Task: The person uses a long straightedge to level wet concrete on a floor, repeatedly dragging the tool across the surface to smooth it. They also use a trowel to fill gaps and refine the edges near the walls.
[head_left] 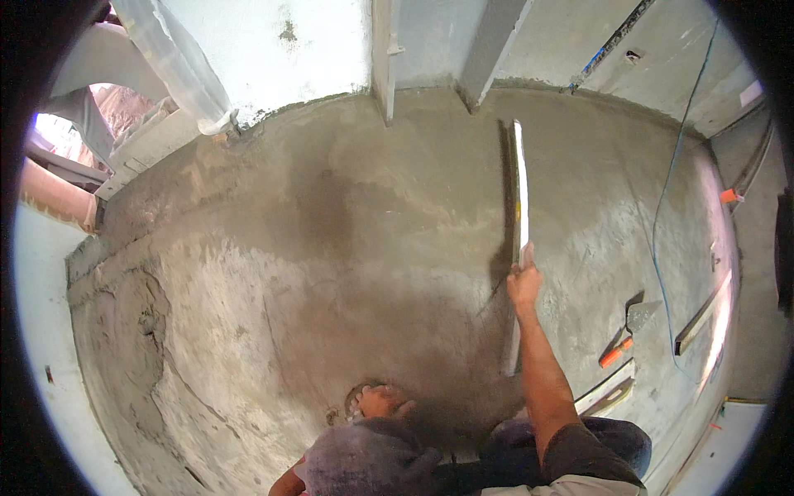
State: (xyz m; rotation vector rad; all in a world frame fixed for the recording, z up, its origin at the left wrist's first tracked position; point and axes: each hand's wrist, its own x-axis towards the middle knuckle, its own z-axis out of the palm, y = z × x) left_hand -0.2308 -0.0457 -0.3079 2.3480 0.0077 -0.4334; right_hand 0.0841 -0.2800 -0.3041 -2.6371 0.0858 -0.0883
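Observation:
My right hand (523,287) is closed around a long, straight levelling bar (520,182), pale and narrow. The bar points away from me across a grey cement floor (413,211), and its near end reaches back past my hand. Part of my left arm (286,483) shows at the lower edge, beside my bent left knee (360,463). Beyond that knee, a cement-smeared patch of skin (382,402) is partly hidden; I cannot tell whether it is my hand or a foot. Right of my right forearm lies a trowel (616,353) with an orange handle.
A flat board-like tool (608,390) lies close to my right knee. Further right are a rectangular bar (701,321) and a blue cord (655,240) trailing over the floor. Two upright panels (495,54) meet the floor's far edge. The floor's left side is rough, with a raised ridge (157,326).

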